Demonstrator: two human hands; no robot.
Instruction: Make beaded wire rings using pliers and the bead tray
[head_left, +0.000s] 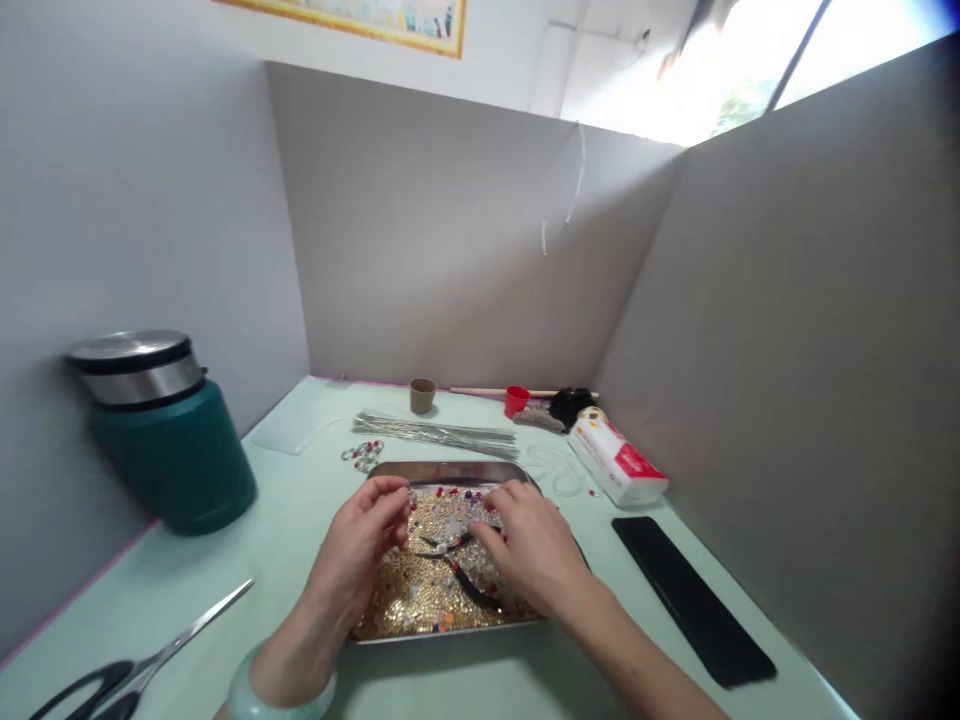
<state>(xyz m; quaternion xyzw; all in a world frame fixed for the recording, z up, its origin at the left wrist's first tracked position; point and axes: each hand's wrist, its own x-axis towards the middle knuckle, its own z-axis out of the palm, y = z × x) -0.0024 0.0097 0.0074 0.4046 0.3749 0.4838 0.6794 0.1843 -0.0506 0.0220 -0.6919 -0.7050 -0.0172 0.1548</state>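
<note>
A metal tray (442,468) full of small gold and clear beads (397,605) lies in front of me, with some red and purple beads near its far side. My left hand (360,540) is over the tray's left side, thumb and fingers pinched together; what is between them is too small to name. Over the right side, my right hand (536,545) has its thumb and fingers apart, close above the beads. Between both hands, pliers with black handles (472,588) rest on the beads.
Behind the tray lie thin metal wires (435,432) and several beaded rings (364,455). A brown cup (422,396), red cup (516,401) and tissue pack (616,458) stand farther back. Scissors (150,660) and a green flask (176,455) are left; a black flat case (690,598) is right.
</note>
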